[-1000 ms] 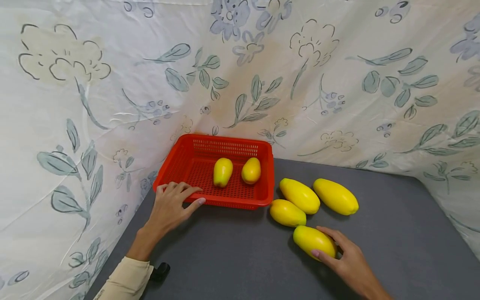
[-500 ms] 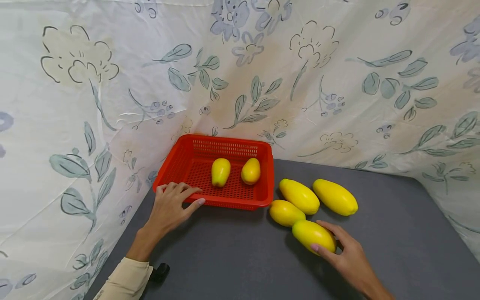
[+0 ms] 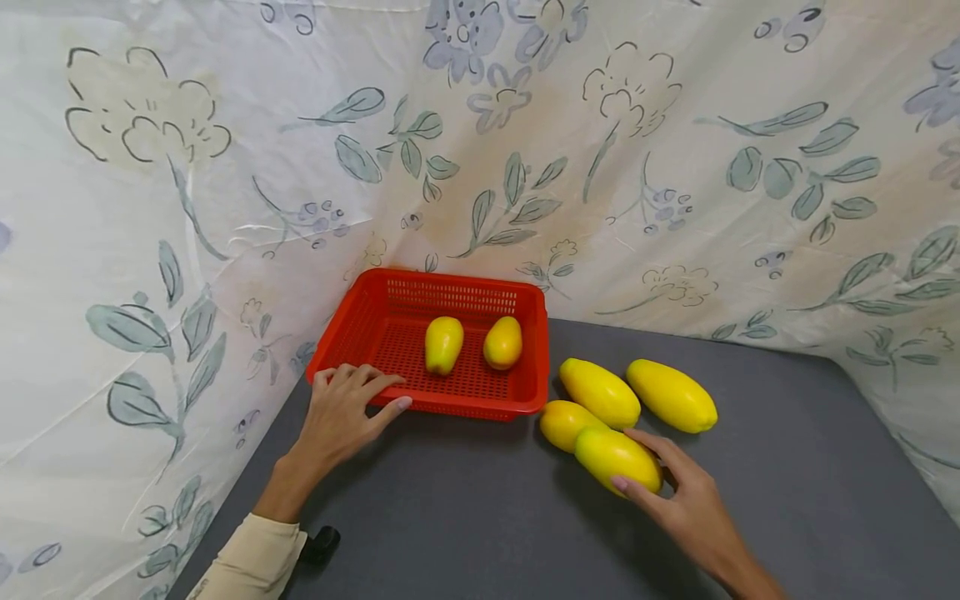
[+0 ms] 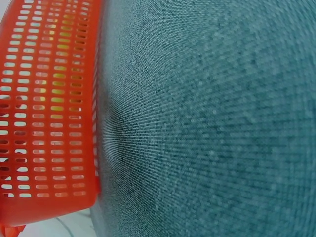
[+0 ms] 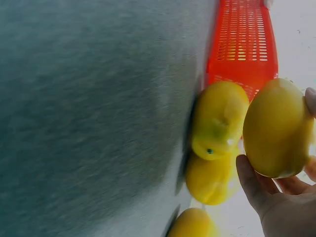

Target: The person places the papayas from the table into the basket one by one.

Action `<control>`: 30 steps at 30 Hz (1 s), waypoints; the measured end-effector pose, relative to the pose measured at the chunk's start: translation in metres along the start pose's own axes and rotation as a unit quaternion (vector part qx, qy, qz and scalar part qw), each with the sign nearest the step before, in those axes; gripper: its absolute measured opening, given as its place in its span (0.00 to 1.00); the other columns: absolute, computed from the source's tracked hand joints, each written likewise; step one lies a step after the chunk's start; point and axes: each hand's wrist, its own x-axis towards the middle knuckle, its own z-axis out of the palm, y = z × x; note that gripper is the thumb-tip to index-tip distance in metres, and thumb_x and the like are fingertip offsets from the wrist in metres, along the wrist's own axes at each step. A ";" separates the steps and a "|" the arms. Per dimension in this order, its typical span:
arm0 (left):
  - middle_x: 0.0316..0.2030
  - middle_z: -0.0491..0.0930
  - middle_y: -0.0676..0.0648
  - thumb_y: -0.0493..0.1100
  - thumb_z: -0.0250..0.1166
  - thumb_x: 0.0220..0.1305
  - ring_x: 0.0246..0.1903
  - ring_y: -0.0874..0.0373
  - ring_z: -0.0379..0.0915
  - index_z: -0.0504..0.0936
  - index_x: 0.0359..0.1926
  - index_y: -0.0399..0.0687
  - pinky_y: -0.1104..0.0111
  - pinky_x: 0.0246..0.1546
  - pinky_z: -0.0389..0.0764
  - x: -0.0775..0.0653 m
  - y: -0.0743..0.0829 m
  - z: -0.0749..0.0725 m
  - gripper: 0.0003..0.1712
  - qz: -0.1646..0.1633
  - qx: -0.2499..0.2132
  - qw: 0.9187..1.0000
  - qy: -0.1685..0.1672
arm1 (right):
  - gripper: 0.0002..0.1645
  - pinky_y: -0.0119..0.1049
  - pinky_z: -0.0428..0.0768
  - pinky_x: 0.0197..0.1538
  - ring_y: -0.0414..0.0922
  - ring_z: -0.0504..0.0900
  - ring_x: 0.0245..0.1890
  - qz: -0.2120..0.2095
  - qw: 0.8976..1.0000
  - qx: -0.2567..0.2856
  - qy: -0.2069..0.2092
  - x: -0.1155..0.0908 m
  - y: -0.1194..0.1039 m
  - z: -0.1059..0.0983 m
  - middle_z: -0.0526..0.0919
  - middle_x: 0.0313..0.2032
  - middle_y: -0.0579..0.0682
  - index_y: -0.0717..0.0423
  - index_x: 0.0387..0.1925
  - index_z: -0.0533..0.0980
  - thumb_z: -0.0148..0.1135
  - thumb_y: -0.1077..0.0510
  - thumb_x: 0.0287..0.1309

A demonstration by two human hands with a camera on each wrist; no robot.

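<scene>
My right hand (image 3: 693, 504) holds a yellow papaya (image 3: 617, 460) between thumb and fingers, greenish at its far end. It is clear of the table in the right wrist view, where the fingers cup the held papaya (image 5: 276, 129) from below. It overlaps a smaller papaya (image 3: 564, 423) beside the basket in the head view. Two more papayas lie behind, one long papaya (image 3: 600, 393) and another papaya (image 3: 672, 396) farther right. My left hand (image 3: 341, 421) grips the near left rim of a red plastic basket (image 3: 450, 402), fingers bent over it. Inside sit a papaya (image 3: 444, 344) and a second papaya (image 3: 502, 342).
A dark grey tabletop (image 3: 480, 517) spreads in front of the basket and to the right. Behind it and at the left hangs a pale flowered cloth (image 3: 480, 167). A small black object (image 3: 322, 546) shows by the left cuff.
My right hand has lifted its papaya off the table and moved it up and slightly left, toward the basket. The left hand has stayed on the rim.
</scene>
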 end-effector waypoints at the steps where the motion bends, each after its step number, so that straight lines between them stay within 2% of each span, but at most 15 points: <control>1: 0.48 0.84 0.45 0.64 0.69 0.65 0.48 0.44 0.75 0.90 0.56 0.58 0.42 0.54 0.64 0.000 0.000 0.000 0.25 0.001 -0.001 1.000 0.000 | 0.39 0.32 0.83 0.47 0.38 0.78 0.48 -0.002 1.000 0.000 0.002 0.001 -0.002 0.001 0.81 0.62 0.46 0.46 0.72 0.74 0.74 0.40 0.64; 11: 0.47 0.84 0.46 0.64 0.69 0.65 0.48 0.44 0.75 0.90 0.56 0.58 0.42 0.53 0.65 -0.001 -0.002 0.001 0.25 0.007 0.001 1.000 0.007 | 0.37 0.32 0.83 0.49 0.39 0.79 0.48 -0.034 0.999 0.031 0.019 0.013 -0.025 0.010 0.81 0.62 0.44 0.46 0.72 0.74 0.75 0.45 0.65; 20: 0.47 0.83 0.46 0.64 0.69 0.65 0.48 0.44 0.75 0.90 0.56 0.59 0.42 0.53 0.65 -0.002 -0.003 0.002 0.25 0.010 0.002 1.000 0.011 | 0.36 0.29 0.81 0.52 0.40 0.79 0.50 -0.066 0.995 0.068 0.024 0.025 -0.046 0.018 0.81 0.64 0.43 0.34 0.71 0.74 0.76 0.47 0.65; 27: 0.47 0.84 0.46 0.64 0.69 0.65 0.48 0.44 0.75 0.90 0.56 0.59 0.42 0.53 0.65 -0.002 -0.004 0.003 0.25 0.013 -0.001 1.000 0.014 | 0.36 0.32 0.81 0.46 0.41 0.77 0.48 -0.082 0.992 0.088 0.020 0.038 -0.056 0.028 0.79 0.65 0.42 0.33 0.72 0.73 0.75 0.47 0.65; 30: 0.47 0.84 0.46 0.64 0.69 0.65 0.48 0.44 0.75 0.90 0.56 0.59 0.43 0.53 0.65 -0.002 -0.005 0.003 0.25 0.013 -0.002 1.000 0.014 | 0.37 0.32 0.82 0.47 0.42 0.77 0.49 -0.083 0.991 0.102 0.014 0.043 -0.061 0.032 0.77 0.68 0.42 0.35 0.73 0.73 0.75 0.47 0.65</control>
